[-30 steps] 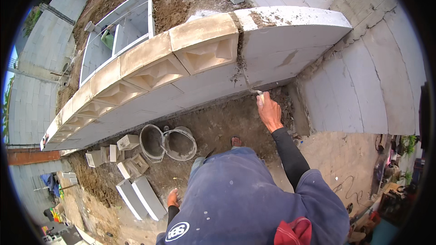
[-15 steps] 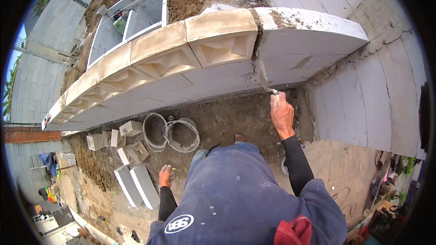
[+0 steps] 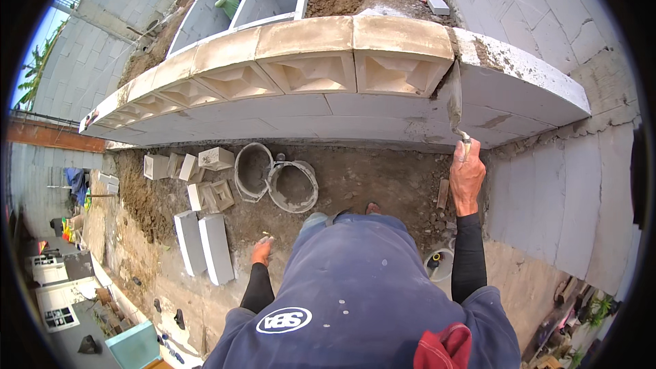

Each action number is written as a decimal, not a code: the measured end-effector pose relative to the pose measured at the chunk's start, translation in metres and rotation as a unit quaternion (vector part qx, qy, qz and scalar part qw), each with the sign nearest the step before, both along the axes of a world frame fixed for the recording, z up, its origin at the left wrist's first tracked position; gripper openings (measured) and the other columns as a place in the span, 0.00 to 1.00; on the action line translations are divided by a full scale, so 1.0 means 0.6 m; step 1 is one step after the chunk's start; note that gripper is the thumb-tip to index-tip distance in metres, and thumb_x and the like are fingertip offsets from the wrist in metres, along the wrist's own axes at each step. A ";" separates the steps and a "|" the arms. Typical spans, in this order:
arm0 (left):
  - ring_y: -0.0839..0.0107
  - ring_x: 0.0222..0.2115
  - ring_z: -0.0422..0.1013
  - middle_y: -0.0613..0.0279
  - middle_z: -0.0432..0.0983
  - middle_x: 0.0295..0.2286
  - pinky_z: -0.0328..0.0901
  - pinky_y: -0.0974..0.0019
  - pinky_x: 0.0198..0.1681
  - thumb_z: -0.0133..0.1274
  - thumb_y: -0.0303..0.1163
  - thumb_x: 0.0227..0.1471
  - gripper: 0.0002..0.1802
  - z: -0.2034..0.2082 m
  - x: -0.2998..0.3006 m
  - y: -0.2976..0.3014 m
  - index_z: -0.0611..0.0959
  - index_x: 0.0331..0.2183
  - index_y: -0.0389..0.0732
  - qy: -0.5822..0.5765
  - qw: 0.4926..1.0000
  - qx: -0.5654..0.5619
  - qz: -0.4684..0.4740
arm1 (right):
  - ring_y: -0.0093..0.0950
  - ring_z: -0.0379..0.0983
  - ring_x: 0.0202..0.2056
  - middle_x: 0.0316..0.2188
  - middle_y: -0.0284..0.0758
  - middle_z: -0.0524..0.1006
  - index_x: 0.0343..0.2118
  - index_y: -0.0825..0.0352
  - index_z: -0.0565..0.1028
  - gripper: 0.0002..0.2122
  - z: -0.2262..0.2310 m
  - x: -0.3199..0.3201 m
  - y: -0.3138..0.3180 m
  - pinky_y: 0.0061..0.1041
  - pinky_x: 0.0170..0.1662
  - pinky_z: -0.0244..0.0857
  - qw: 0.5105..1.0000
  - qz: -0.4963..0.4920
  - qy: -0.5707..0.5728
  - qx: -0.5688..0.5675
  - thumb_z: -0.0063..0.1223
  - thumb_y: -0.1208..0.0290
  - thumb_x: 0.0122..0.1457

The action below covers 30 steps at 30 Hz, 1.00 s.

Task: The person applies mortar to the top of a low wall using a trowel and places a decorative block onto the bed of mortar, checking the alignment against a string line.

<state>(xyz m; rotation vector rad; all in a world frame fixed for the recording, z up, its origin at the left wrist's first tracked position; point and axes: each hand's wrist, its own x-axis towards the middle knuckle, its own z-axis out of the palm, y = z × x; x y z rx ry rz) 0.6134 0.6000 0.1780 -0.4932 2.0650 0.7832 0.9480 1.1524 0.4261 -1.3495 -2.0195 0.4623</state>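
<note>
My right hand is closed round the handle of a trowel. The trowel's narrow blade points up along the joint between the last patterned beige block and the white block wall end. Low at my left side hangs my left hand, fingers curled, with a small pale bit at the fingertips too small to name. The row of beige ventilation blocks, with recessed faces, runs left along the top of the white block wall.
Two round mortar tubs stand left of my feet. Loose beige blocks and two long white blocks lie farther left. A white bucket is beside my right arm. Beyond the wall, a person is inside a block-walled pit.
My view has shifted, so the wall and tubs sit farther right and the bucket shows more. My right hand still holds the trowel at the joint, its blade a little more upright.
</note>
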 end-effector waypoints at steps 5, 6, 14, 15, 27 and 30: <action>0.60 0.50 0.74 0.62 0.76 0.56 0.68 0.49 0.51 0.63 0.49 0.57 0.36 -0.007 0.004 0.012 0.74 0.64 0.51 0.015 1.000 0.011 -0.020 | 0.59 0.78 0.32 0.28 0.56 0.80 0.46 0.66 0.67 0.15 -0.040 -0.012 0.036 0.53 0.30 0.67 0.999 -0.005 -0.039 -0.023 0.45 0.57 0.73; 0.58 0.52 0.74 0.59 0.76 0.57 0.69 0.51 0.52 0.63 0.49 0.57 0.37 -0.003 -0.002 0.023 0.74 0.64 0.48 0.049 0.998 0.030 -0.032 | 0.59 0.78 0.33 0.28 0.56 0.80 0.46 0.66 0.67 0.15 -0.088 0.004 0.034 0.53 0.30 0.68 0.999 0.000 -0.032 -0.031 0.45 0.57 0.73; 0.63 0.55 0.75 0.54 0.79 0.55 0.70 0.56 0.54 0.63 0.49 0.56 0.34 -0.002 0.038 0.003 0.80 0.59 0.41 0.069 0.997 -0.007 -0.034 | 0.58 0.78 0.34 0.29 0.54 0.80 0.49 0.66 0.69 0.14 -0.010 0.013 0.010 0.49 0.32 0.69 0.999 -0.005 -0.017 -0.027 0.46 0.58 0.74; 0.56 0.56 0.71 0.59 0.74 0.59 0.67 0.47 0.55 0.62 0.50 0.58 0.35 -0.005 0.033 0.008 0.76 0.63 0.47 0.002 0.999 -0.002 -0.050 | 0.58 0.78 0.35 0.29 0.55 0.80 0.48 0.65 0.69 0.14 0.001 0.002 0.024 0.48 0.32 0.68 0.999 -0.003 -0.013 -0.032 0.45 0.58 0.74; 0.57 0.59 0.72 0.48 0.76 0.58 0.65 0.57 0.61 0.62 0.49 0.56 0.36 0.003 0.045 -0.010 0.80 0.58 0.34 0.078 0.996 0.027 -0.042 | 0.59 0.76 0.33 0.29 0.54 0.79 0.48 0.66 0.69 0.15 -0.041 0.037 -0.045 0.49 0.34 0.68 0.997 0.008 -0.055 -0.052 0.42 0.57 0.75; 0.55 0.60 0.71 0.47 0.75 0.58 0.64 0.57 0.62 0.62 0.50 0.57 0.37 0.015 0.040 0.010 0.80 0.58 0.34 0.065 0.994 -0.020 -0.090 | 0.58 0.74 0.29 0.26 0.51 0.77 0.46 0.67 0.69 0.15 0.046 -0.012 -0.003 0.46 0.33 0.68 0.999 0.005 -0.007 -0.044 0.43 0.57 0.75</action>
